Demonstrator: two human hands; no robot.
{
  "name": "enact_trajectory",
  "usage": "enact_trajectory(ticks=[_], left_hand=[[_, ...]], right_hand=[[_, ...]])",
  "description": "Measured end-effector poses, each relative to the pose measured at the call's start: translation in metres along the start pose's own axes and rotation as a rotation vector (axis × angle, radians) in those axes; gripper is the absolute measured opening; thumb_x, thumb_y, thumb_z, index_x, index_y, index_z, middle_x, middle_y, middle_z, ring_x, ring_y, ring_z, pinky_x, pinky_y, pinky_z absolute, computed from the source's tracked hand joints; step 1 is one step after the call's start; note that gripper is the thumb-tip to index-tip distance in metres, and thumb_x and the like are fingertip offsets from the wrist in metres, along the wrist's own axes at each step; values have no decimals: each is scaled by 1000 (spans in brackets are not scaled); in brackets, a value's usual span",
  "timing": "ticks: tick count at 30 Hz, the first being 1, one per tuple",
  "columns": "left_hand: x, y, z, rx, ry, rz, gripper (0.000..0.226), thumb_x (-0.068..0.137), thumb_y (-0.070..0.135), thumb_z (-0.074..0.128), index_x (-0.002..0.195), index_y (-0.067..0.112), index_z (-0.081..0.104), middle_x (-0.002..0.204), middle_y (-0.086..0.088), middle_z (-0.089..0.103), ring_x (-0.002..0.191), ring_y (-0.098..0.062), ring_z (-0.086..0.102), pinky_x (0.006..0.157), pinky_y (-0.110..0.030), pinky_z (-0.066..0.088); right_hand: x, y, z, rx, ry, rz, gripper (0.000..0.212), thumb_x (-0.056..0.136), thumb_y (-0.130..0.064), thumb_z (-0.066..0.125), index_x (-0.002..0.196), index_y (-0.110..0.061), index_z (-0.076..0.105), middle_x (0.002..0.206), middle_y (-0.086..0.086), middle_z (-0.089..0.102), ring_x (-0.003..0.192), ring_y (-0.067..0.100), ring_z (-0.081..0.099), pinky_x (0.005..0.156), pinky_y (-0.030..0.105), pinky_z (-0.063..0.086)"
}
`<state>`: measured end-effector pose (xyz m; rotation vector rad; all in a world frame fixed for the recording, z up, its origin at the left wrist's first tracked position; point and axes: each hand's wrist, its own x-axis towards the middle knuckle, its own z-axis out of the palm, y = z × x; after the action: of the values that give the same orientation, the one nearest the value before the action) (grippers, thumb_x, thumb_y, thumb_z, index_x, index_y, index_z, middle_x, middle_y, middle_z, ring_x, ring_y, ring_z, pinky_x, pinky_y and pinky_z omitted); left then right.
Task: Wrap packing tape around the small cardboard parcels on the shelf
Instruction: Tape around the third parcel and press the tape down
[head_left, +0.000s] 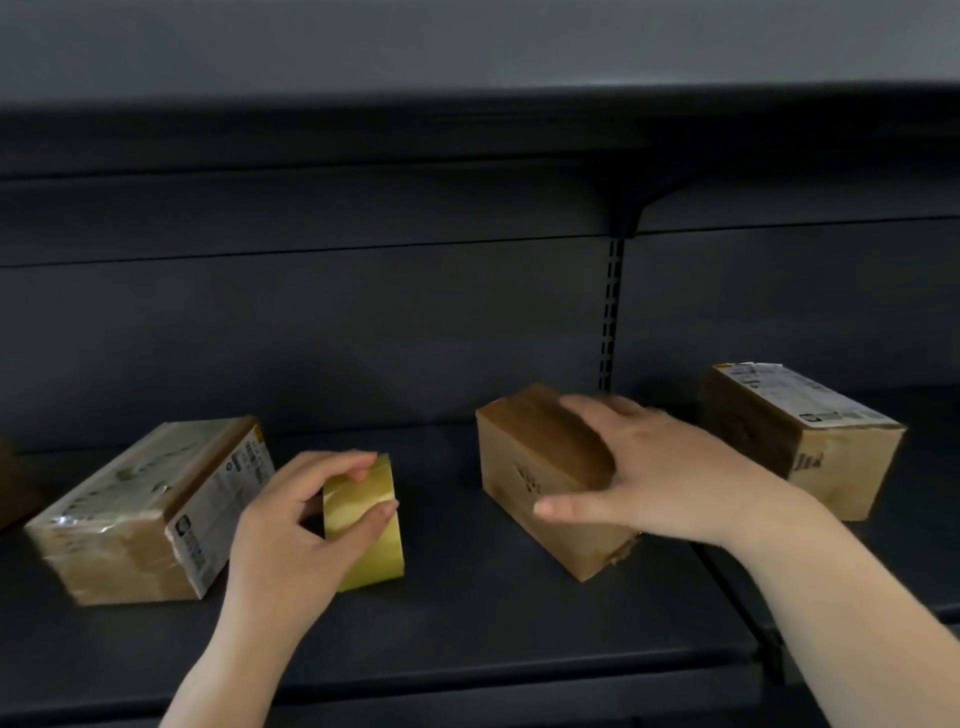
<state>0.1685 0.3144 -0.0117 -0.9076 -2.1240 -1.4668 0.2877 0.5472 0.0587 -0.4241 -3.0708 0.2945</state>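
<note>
Middle parcel (545, 478) prob light, stiff; right hand (660, 467) fingers spread over top. Left hand (291, 530) pinches slick tape roll (363, 530).

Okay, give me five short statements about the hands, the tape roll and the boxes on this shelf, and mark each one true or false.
1. The left hand grips the yellowish roll of packing tape. True.
2. The right hand rests on the plain brown cardboard parcel in the middle. True.
3. The tape roll sits to the right of the middle parcel. False: it is to its left, between it and the tape-wrapped, labelled cardboard parcel on the left.
4. The cardboard parcel at far right carries a white label on top. True.
5. The parcels are stacked on one another. False: each stands apart on the dark metal shelf.
</note>
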Motion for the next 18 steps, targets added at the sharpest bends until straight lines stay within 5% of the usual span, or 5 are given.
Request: enact_trajectory(ticks=[4, 11, 18], left_hand=[[-1, -1, -1, -4, -6, 10, 60, 71, -1, 73, 94, 53, 60, 103, 27, 59, 96, 15, 53, 77, 2, 39], [3, -1, 2, -24, 20, 4, 47, 79, 1, 66, 89, 47, 64, 103, 25, 61, 95, 13, 56, 77, 0, 41], [7, 1, 5, -37, 72, -31, 36, 82, 6, 65, 82, 42, 67, 92, 32, 64, 90, 13, 58, 75, -2, 43]], right_hand=[[12, -2, 15, -183, 83, -9, 93, 71, -81, 41, 147, -39, 6, 156, -6, 15, 133, 26, 34, 102, 37, 40], [14, 7, 29, 297, 203, 128, 77, 74, -80, 30, 140, -39, 29, 123, -5, 55, 105, 17, 55, 87, 36, 50], [-1, 9, 46, 584, 221, 279, 64, 71, -80, 25, 115, -37, 43, 100, -8, 48, 91, 13, 48, 82, 43, 54]])
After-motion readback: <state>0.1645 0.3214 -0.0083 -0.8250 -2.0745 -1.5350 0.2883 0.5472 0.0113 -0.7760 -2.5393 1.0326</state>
